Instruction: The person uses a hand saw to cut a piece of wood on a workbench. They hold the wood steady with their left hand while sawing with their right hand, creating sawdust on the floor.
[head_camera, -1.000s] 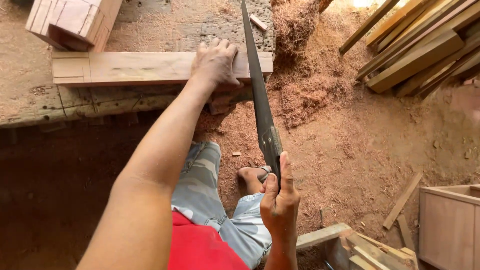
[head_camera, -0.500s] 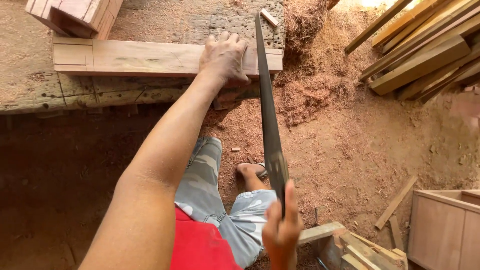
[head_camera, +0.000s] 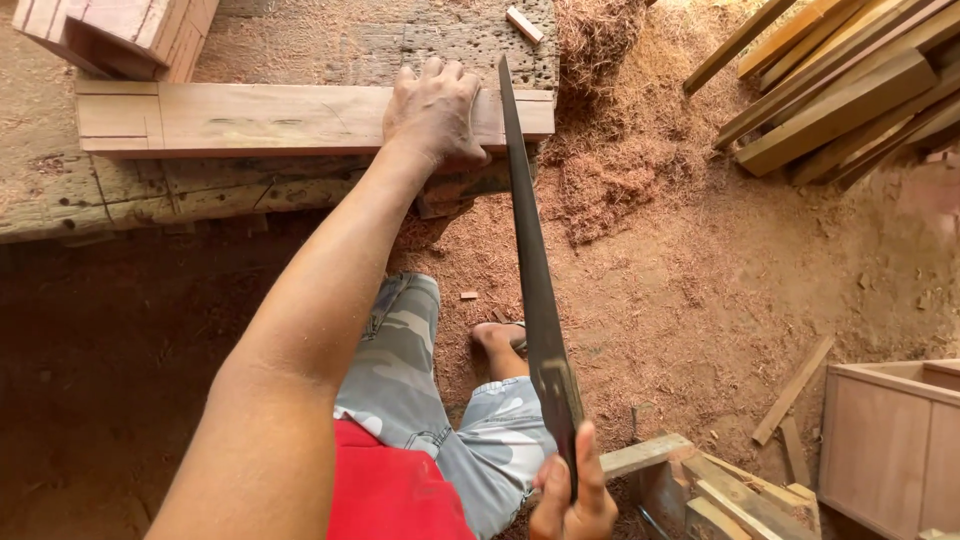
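Right hand (head_camera: 575, 500) low at the bottom edge, fingers wrapped round the handle of the handsaw (head_camera: 535, 290), forefinger laid up along it. Dark blade running away up the middle, tilted slightly left, tip reaching the near end of the plank (head_camera: 300, 115). Camouflage shorts and a bare foot (head_camera: 495, 335) below on the sawdust floor (head_camera: 700, 290). Further out, left hand (head_camera: 435, 110) spread flat, palm pressing down on the plank just left of the blade. Plank lying crosswise on the worn, pitted workbench (head_camera: 330, 40). Stack of timber strips (head_camera: 840, 90) far right, wooden box (head_camera: 890, 440) near right
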